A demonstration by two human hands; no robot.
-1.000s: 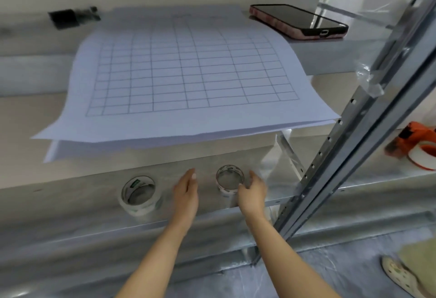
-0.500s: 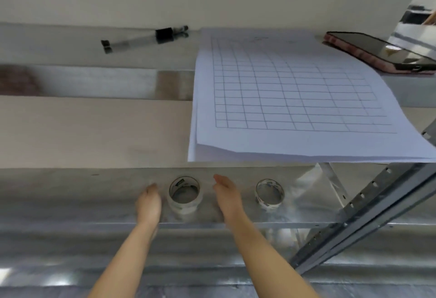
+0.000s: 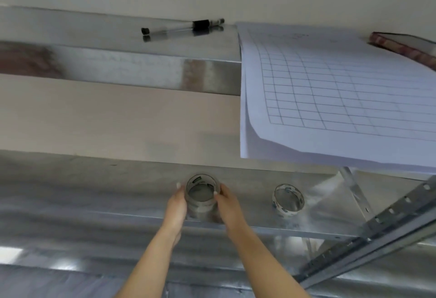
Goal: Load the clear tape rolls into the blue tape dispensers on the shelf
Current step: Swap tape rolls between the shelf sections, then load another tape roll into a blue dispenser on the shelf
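Left hand (image 3: pixel 176 205) and right hand (image 3: pixel 230 205) pressed against opposite sides of clear tape roll (image 3: pixel 202 194) on metal shelf (image 3: pixel 94 194). Second tape roll (image 3: pixel 288 199) lies right of it, apart. Upper shelf (image 3: pixel 94 36): pen (image 3: pixel 182 30) far centre, grid-ruled paper (image 3: pixel 330 90) overhanging near edge, phone (image 3: pixel 405 46) far right.

Between your fingers (image 3: pixel 178 188) sits a clear tape roll (image 3: pixel 202 195) with dark print inside its core. Right of them, the second roll (image 3: pixel 288 199) is whitish with blue marks; above, white paper (image 3: pixel 330 90) carries a dark grid.
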